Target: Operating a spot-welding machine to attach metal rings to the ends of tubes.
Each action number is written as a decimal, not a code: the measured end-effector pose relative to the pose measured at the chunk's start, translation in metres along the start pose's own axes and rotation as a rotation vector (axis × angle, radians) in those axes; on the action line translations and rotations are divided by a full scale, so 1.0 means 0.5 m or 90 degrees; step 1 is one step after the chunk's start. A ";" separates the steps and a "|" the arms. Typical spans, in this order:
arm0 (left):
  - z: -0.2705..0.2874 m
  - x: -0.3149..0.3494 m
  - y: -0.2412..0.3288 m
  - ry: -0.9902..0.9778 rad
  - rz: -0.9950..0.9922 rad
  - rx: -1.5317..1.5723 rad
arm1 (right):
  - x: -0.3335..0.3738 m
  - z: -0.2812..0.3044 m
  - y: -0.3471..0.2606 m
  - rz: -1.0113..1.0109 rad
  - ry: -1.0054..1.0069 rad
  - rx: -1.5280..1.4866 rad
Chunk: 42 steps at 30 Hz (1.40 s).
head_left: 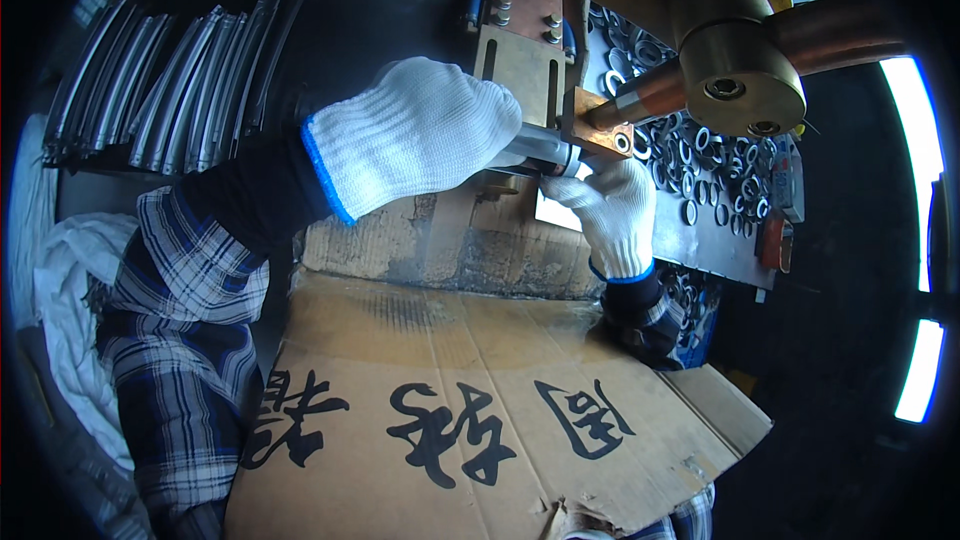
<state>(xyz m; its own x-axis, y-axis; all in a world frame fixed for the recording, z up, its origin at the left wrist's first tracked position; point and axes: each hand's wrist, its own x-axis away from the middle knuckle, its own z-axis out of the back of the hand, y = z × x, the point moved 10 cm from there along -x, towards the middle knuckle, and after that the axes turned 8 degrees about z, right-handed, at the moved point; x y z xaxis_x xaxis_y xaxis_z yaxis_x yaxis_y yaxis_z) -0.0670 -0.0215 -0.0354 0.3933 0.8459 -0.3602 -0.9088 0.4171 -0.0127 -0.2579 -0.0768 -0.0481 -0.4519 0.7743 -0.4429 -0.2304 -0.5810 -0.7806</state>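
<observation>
My left hand (425, 130), in a white knitted glove with a blue cuff, is closed around a grey metal tube (543, 147) that points right. The tube's right end, with a dark rim, lies just below a copper block (598, 125) on the machine. Close under that end is my right hand (618, 218), gloved the same way. Its thumb reaches toward the tube's rim and its fingers curl up beside the block. What those fingers hold, if anything, is hidden. Behind the tube stands a slotted metal plate (522, 70).
Many curved metal strips (190, 90) lie at the far left. Loose metal rings (700, 170) cover a tray to the right. A thick copper arm with a brass joint (740, 65) hangs above my right hand. Cardboard (430, 340) covers my lap.
</observation>
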 end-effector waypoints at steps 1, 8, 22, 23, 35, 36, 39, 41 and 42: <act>-0.004 -0.002 0.002 0.000 -0.005 -0.002 | 0.001 0.003 0.001 -0.003 0.003 0.004; -0.016 -0.003 0.002 -0.040 0.006 -0.027 | -0.004 0.007 0.000 -0.038 0.017 -0.043; 0.001 -0.006 0.003 0.017 -0.009 0.024 | 0.001 0.007 0.020 -0.091 -0.030 0.003; 0.012 -0.006 0.005 0.033 -0.017 0.039 | 0.001 0.006 0.025 -0.084 -0.038 0.003; 0.002 0.002 -0.001 0.021 -0.004 0.089 | 0.004 0.010 0.035 -0.032 -0.080 0.143; 0.001 0.008 -0.002 0.020 0.001 0.085 | 0.002 0.007 0.029 -0.030 -0.081 0.136; -0.035 0.010 -0.012 0.030 0.006 0.107 | 0.003 0.006 0.036 -0.005 -0.077 0.102; -0.043 0.003 -0.014 0.029 0.007 0.141 | 0.005 0.020 0.033 -0.006 -0.073 0.150; -0.037 0.004 -0.013 0.028 0.010 0.139 | 0.004 0.019 0.034 0.000 -0.079 0.190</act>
<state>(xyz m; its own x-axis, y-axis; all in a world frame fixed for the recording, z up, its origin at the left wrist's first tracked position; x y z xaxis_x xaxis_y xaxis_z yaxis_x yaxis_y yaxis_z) -0.0629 -0.0288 -0.0534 0.3690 0.8392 -0.3995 -0.8606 0.4708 0.1943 -0.2709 -0.0872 -0.0581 -0.5494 0.7487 -0.3708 -0.4645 -0.6426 -0.6093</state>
